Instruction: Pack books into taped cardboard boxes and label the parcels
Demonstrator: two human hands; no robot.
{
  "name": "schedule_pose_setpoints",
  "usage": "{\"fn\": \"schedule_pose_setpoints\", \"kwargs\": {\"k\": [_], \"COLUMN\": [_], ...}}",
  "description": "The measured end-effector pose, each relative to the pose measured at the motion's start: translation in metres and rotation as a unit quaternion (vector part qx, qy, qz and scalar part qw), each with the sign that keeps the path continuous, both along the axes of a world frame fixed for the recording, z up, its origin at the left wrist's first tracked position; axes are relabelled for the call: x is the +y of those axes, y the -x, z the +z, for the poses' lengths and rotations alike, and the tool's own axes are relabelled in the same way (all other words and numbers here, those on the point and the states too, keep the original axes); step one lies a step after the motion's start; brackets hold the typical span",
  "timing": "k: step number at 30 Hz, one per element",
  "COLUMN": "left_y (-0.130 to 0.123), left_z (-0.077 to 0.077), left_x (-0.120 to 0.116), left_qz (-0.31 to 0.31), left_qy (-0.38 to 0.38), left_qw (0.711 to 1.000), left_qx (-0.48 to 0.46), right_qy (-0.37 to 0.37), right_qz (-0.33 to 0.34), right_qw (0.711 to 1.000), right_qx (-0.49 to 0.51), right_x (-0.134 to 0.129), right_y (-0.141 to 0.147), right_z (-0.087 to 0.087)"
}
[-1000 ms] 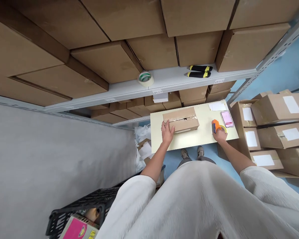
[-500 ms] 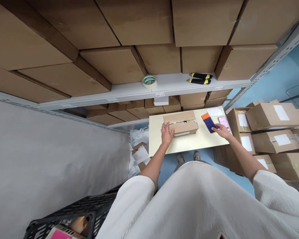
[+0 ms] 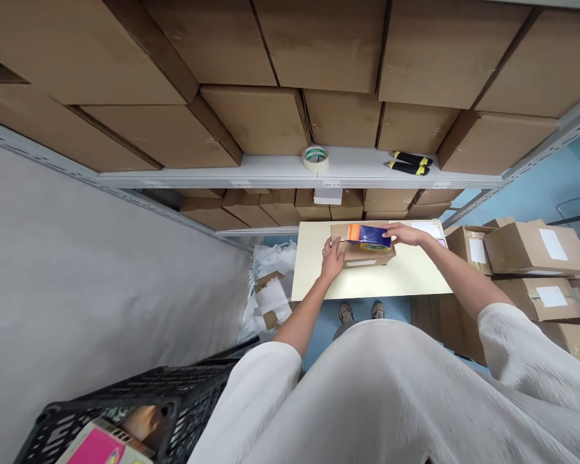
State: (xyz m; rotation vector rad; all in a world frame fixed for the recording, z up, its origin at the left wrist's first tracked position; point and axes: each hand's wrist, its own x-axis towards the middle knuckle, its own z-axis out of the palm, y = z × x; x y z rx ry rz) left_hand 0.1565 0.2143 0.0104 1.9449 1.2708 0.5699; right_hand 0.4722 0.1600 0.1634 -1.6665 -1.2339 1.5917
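A small cardboard box (image 3: 374, 258) lies on the pale yellow table, a white label on its near side. My left hand (image 3: 333, 261) grips the box at its left end, fingers bent over the top edge. My right hand (image 3: 405, 234) is closed around the right end of a blue and orange tape dispenser (image 3: 373, 235). The dispenser lies across the top of the box, its orange end pointing left near my left fingers. Part of the tape roll shows under its blue side. Much of the box top is hidden behind the dispenser.
Shelves of cardboard boxes (image 3: 256, 119) rise behind the table (image 3: 314, 283). On the shelf edge are a tape roll (image 3: 316, 158) and two black-yellow cutters (image 3: 408, 164). Labelled boxes (image 3: 541, 248) are stacked at right. A black crate (image 3: 174, 399) stands lower left, beside white scraps (image 3: 275, 296).
My right hand has brought the tape dispenser left from beside the phone onto the box top. My left hand stays at the box's left end. The view has shifted slightly.
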Motion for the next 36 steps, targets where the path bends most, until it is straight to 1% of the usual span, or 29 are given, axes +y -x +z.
{"fn": "schedule_pose_setpoints", "kwargs": {"k": [1, 3, 6, 9, 11, 14, 20, 23, 27, 29, 31, 34, 36], "left_y": [0.0, 0.001, 0.001, 0.002, 0.003, 0.003, 0.0, -0.001, 0.0, 0.001, 0.002, 0.0, -0.005], "left_z": [0.0, 0.0, -0.001, -0.003, -0.004, -0.004, 0.001, 0.003, 0.006, 0.011, 0.019, 0.038, 0.053], "left_x": [0.0, 0.0, -0.002, -0.004, -0.003, -0.001, 0.003, 0.003, 0.002, 0.004, 0.006, 0.013, 0.017], "left_qz": [-0.001, 0.0, 0.003, 0.001, 0.0, 0.0, -0.001, -0.004, 0.008, 0.013, 0.03, 0.076, 0.083], "left_qy": [0.0, -0.002, 0.0, 0.001, 0.0, 0.005, 0.022, 0.033, 0.042, 0.056, 0.065, 0.044, 0.049], "left_qw": [1.0, 1.0, 1.0, 1.0, 1.0, 1.0, 1.0, 0.999, 0.998, 0.997, 0.995, 0.99, 0.98], "left_qx": [0.0, 0.002, 0.002, 0.001, 0.0, -0.004, -0.012, -0.018, -0.039, -0.056, -0.071, -0.114, -0.175], "right_qy": [0.003, -0.018, -0.064, -0.094, -0.107, -0.119, -0.148, -0.169, -0.187, -0.191, -0.195, -0.196, -0.194], "right_qz": [-0.002, -0.006, 0.013, 0.061, 0.081, 0.081, 0.073, 0.065, 0.071, 0.073, 0.07, 0.069, 0.066], "right_qw": [1.0, 0.999, 0.996, 0.992, 0.986, 0.978, 0.974, 0.972, 0.969, 0.97, 0.97, 0.971, 0.973], "right_qx": [-0.007, -0.038, -0.059, -0.061, -0.097, -0.152, -0.153, -0.151, -0.143, -0.133, -0.129, -0.122, -0.109], "right_x": [0.007, 0.016, 0.019, 0.017, 0.015, 0.014, 0.013, 0.014, 0.016, 0.016, 0.015, 0.014, 0.012], "right_y": [0.006, 0.014, 0.02, 0.023, 0.024, 0.024, 0.019, 0.017, 0.017, 0.014, 0.009, -0.001, -0.006], "right_z": [-0.005, -0.013, -0.021, -0.021, -0.019, -0.014, -0.006, -0.01, -0.022, -0.029, -0.036, -0.045, -0.049]}}
